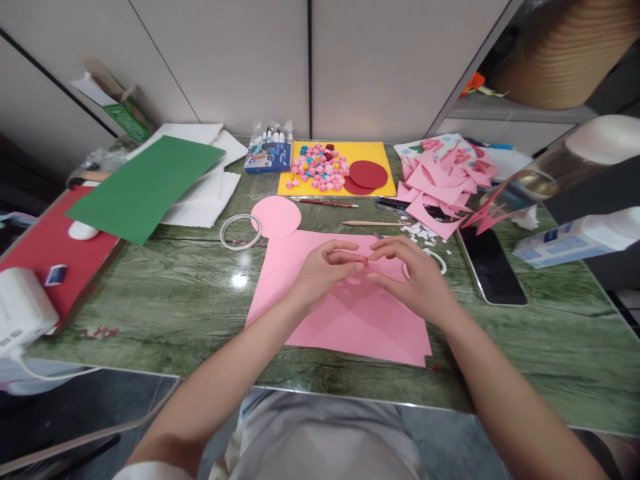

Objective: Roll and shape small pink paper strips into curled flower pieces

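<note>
Over a large pink paper sheet (360, 327), my left hand (327, 270) pinches a small pink paper piece (356, 275) between thumb and fingers. My right hand (413, 273) curves in from the other side, its fingertips at the piece's right edge. The fingers partly hide the piece, so its exact shape is unclear. Behind the right hand a white ring (440, 261) shows in part. A pink paper circle (277, 217) lies at the sheet's upper left corner, with a pale roll of tape (241, 232) beside it.
At the back, a yellow sheet (286, 187) bears small rolled paper pieces (325, 170) and dark red circles (369, 175). Pink offcuts (440, 177), a phone (493, 267) and a bottle (583, 237) stand right. Green paper (150, 187) and a white power adapter (25, 310) lie left.
</note>
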Motion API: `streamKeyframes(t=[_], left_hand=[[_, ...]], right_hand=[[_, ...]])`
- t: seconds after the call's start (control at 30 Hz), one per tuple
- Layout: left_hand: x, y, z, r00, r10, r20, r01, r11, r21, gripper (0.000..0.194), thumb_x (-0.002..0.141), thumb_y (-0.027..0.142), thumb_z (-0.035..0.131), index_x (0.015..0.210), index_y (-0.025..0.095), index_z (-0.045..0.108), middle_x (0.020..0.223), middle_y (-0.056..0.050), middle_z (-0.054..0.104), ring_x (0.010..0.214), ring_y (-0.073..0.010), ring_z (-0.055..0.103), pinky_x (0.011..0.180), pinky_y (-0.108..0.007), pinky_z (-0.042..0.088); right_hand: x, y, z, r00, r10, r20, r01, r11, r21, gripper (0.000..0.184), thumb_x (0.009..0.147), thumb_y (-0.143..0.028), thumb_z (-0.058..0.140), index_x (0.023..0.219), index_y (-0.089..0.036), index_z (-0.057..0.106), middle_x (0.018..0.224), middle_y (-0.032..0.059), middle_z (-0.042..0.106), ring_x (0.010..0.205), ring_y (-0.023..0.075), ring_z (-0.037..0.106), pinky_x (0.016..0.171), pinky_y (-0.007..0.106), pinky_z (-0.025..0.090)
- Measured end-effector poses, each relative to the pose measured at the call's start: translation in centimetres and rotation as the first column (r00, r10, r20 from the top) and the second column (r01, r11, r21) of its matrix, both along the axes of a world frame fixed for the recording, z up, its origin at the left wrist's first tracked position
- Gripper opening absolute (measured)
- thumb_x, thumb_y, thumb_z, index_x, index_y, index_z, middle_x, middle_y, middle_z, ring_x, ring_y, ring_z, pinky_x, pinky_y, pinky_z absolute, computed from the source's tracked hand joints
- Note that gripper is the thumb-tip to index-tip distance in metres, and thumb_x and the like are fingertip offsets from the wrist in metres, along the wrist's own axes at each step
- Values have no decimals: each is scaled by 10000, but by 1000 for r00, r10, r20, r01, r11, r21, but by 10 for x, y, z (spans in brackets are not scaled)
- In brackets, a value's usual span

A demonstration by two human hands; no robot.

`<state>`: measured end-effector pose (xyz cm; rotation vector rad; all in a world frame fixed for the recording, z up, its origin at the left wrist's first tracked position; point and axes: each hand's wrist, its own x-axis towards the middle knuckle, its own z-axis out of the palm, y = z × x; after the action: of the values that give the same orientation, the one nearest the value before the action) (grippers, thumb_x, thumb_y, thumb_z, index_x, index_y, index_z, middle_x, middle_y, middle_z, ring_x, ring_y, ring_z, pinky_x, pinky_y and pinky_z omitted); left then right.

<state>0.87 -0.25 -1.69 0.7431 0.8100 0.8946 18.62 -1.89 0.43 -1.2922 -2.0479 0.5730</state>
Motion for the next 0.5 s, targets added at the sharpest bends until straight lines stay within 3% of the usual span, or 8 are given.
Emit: streamKeyframes(t=[0.23,0.5], left_hand=[[0,0,-1,1000,28,2,-28,998,58,395,576,192,776,912,146,572,848,-57,696,792,-176,659,743,-361,533],[4,-4,-1,982,110,-152,-78,976,204,353,599,233,750,897,150,579,862,-64,694,831,-179,656,761,-325,524]], right_hand=[[0,3,-8,988,-52,-144,31,989,-145,111,781,-331,593,806,-239,647,946,40,612,946,190,569,847,390,458],[-6,1,-13,979,-131,-158,112,986,-121,81,736,-307,640,774,-238,658,909,32,615,900,183,579,830,387,456]])
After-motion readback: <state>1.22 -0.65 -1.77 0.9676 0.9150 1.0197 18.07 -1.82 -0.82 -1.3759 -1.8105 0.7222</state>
